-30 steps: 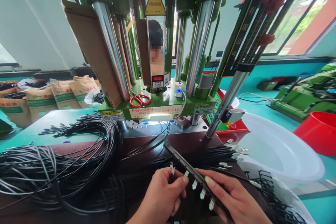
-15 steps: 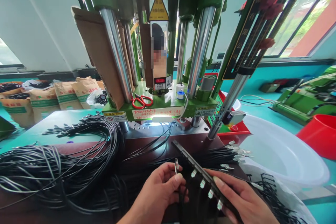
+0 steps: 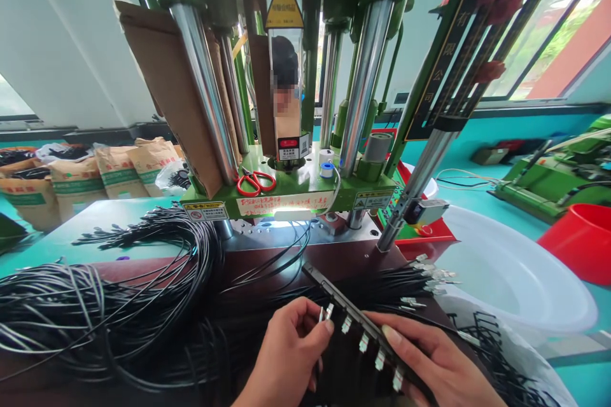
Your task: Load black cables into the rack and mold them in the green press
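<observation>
My left hand [image 3: 291,346] pinches a metal cable connector [image 3: 329,311] between thumb and forefinger; its black cable is mostly hidden beneath the hand. The connector is close against the front edge of a long dark bar [image 3: 334,292], and I cannot tell whether it is seated there. Gripping the bar's near half is my right hand [image 3: 429,350], thumb along its top. Several silver connectors [image 3: 364,341] stick out in a row from the bar's edge towards me. The bar slants from upper left to lower right over dark cables.
A green press [image 3: 286,191] stands ahead, red-handled scissors [image 3: 256,183] on its ledge. Black cable bundles [image 3: 157,318] cover the table's left; more cables with metal ends [image 3: 429,276] lie right. Beyond are a white tub [image 3: 515,267] and a red bucket [image 3: 582,245].
My left hand has brought the connector right and slightly down to the bar's edge, tilting it. The bar in my right hand has shifted slightly left and down.
</observation>
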Tool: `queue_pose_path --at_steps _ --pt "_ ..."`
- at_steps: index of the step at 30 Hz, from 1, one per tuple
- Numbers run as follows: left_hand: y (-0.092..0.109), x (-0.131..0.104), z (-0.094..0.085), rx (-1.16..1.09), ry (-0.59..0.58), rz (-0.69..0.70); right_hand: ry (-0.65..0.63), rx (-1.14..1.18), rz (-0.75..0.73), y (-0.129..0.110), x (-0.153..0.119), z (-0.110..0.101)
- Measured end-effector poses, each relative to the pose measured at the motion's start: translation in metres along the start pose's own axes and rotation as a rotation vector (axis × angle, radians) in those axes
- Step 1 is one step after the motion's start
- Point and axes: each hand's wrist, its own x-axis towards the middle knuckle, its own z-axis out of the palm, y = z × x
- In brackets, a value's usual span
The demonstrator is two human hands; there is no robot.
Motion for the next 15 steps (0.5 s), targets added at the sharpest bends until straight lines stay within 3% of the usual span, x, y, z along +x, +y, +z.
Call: queue_pose_path --at_steps 5,15 --pt "0.0024 -0.0013 0.0016 0.068 0.008 -0.003 0.0 -0.001 0.013 -0.0021 -0.0007 0.0027" --pt "0.0029 -0.0048 0.0036 0.26 0.146 0.085 -0.106 -0.091 0.027 -0.0028 0.0013 -0.0007"
